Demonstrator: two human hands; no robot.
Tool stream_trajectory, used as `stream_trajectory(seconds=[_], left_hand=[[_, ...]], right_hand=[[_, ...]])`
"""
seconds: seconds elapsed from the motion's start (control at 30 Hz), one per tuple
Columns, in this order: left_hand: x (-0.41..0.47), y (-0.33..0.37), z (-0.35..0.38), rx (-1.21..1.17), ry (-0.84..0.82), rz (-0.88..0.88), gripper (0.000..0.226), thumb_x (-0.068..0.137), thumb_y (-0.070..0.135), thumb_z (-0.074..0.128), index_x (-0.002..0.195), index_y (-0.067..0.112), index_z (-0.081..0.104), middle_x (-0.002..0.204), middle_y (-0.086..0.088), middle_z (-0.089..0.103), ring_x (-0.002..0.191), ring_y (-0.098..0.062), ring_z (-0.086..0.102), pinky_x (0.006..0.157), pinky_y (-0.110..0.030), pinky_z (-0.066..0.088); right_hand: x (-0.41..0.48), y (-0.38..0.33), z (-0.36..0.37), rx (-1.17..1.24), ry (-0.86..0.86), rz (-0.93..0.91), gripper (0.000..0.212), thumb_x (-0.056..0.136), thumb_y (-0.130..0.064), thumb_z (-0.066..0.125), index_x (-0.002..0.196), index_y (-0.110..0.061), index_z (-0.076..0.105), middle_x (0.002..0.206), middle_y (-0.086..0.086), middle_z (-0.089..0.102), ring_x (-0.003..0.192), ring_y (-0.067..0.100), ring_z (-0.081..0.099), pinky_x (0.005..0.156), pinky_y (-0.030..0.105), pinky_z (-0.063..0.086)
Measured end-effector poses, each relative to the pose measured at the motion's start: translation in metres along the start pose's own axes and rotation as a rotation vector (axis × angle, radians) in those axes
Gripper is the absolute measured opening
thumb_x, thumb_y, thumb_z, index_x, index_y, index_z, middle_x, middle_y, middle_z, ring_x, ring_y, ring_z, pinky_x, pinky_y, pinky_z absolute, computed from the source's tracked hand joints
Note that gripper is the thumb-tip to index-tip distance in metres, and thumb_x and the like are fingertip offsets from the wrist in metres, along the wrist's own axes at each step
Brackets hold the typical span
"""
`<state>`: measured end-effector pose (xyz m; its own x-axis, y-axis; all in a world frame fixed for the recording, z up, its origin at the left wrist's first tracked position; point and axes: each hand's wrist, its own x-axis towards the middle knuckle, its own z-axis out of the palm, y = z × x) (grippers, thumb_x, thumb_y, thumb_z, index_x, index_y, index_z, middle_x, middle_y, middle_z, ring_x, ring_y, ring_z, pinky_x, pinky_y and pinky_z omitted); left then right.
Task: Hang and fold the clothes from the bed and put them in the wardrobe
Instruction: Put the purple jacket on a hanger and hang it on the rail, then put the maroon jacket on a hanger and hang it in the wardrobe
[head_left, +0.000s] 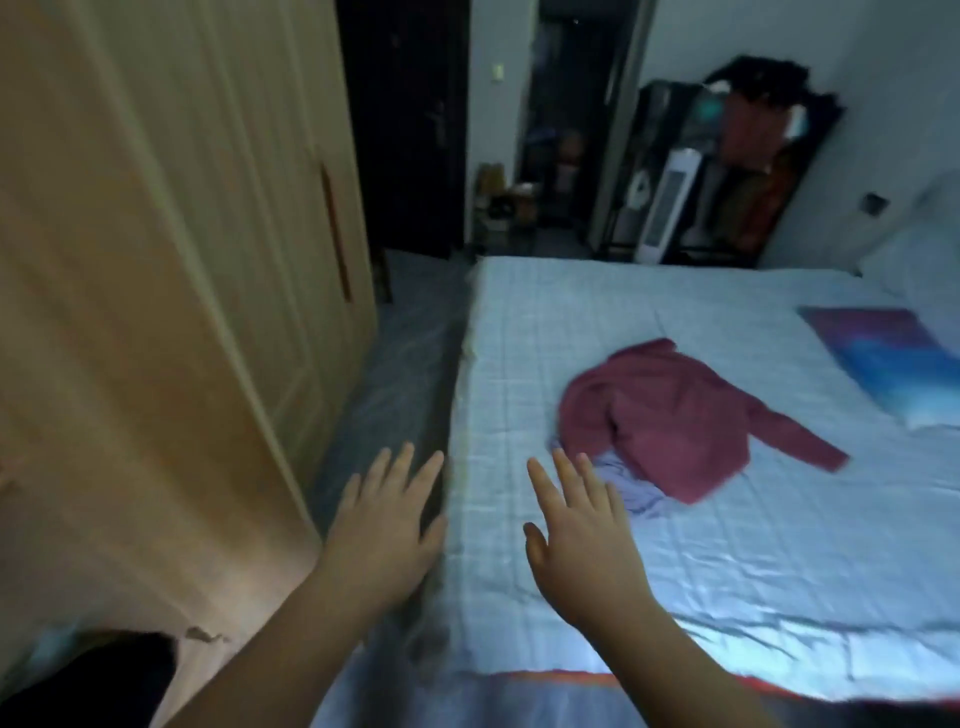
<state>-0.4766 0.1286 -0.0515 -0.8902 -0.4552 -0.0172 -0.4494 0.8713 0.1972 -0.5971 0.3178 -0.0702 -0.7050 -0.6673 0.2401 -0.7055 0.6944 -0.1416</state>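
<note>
1. Head view: both hands reach forward, palms down, and each holds nothing.
2. Left hand, at 7 o'clock in the frame, has its fingers straight and spread wide. It is over the floor strip between the wardrobe and the bed.
3. Right hand, at 5 o'clock, is also spread wide with straight fingers. It is over the checked sheet near the bed's edge.
4. A maroon top lies crumpled on the bed at 4 o'clock, one sleeve stretched toward 3 o'clock.
5. A lilac garment pokes out from under the top, just beyond the right fingertips; whether they touch is unclear.
6. The wardrobe fills 9 o'clock, its doors closed.
7. A blue and purple pillow lies on the bed at 3 o'clock.
8. A dark rack hung with clothes stands at 1 o'clock, with a white tower fan beside it.
</note>
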Motion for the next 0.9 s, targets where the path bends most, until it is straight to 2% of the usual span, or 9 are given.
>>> stream_trajectory(seconds=[0.1,0.27,0.5,0.67,0.83,0.9], left_hand=[[0.021,0.059,0.038,0.016,-0.123,0.106,0.080,0.084,0.064,0.010,0.158,0.035,0.005,0.168,-0.002,0.008,0.154,-0.026,0.006,0.122,-0.047,0.013],[0.057,0.113,0.074,0.054,-0.209,0.256,0.071,0.096,0.057,0.028,0.159,0.034,0.003,0.168,-0.004,0.005,0.154,-0.028,0.004,0.122,-0.046,0.012],[0.151,0.172,0.122,0.029,-0.259,0.338,0.093,0.075,0.066,-0.003,0.159,0.029,0.009,0.167,-0.007,0.010,0.153,-0.031,0.009,0.121,-0.048,0.017],[0.250,0.199,0.146,-0.007,-0.300,0.291,0.080,0.086,0.060,0.021,0.159,0.027,0.016,0.165,-0.012,0.017,0.150,-0.035,0.018,0.119,-0.049,0.024],[0.342,0.225,0.161,-0.023,-0.305,0.288,0.080,0.085,0.058,0.027,0.158,0.024,0.021,0.163,-0.014,0.024,0.148,-0.037,0.024,0.116,-0.050,0.029],[0.371,0.239,0.170,-0.023,-0.305,0.295,0.075,0.092,0.056,0.033,0.158,0.023,0.020,0.163,-0.015,0.023,0.147,-0.038,0.025,0.116,-0.050,0.029]], right_hand=[[-0.025,0.057,0.012,-0.023,-0.059,0.143,0.069,0.081,-0.042,0.062,0.145,-0.021,0.045,0.151,0.013,0.045,0.139,0.038,0.042,0.106,0.056,0.040],[-0.041,0.121,0.027,-0.028,-0.114,0.284,0.069,0.085,-0.041,0.060,0.149,-0.022,0.041,0.156,0.011,0.039,0.144,0.035,0.034,0.111,0.056,0.036],[-0.001,0.209,0.052,-0.038,-0.158,0.363,0.066,0.091,-0.039,0.054,0.152,-0.022,0.034,0.159,0.011,0.032,0.148,0.034,0.025,0.116,0.054,0.027],[0.067,0.275,0.070,-0.031,-0.213,0.388,0.066,0.090,-0.038,0.053,0.151,-0.021,0.035,0.158,0.010,0.034,0.146,0.035,0.029,0.114,0.053,0.031],[0.138,0.339,0.086,0.012,-0.214,0.425,0.066,0.090,-0.036,0.056,0.151,-0.021,0.035,0.157,0.010,0.034,0.145,0.034,0.029,0.113,0.051,0.033],[0.156,0.359,0.093,0.029,-0.221,0.452,0.067,0.089,-0.034,0.057,0.151,-0.020,0.035,0.157,0.012,0.034,0.145,0.035,0.030,0.113,0.052,0.034]])
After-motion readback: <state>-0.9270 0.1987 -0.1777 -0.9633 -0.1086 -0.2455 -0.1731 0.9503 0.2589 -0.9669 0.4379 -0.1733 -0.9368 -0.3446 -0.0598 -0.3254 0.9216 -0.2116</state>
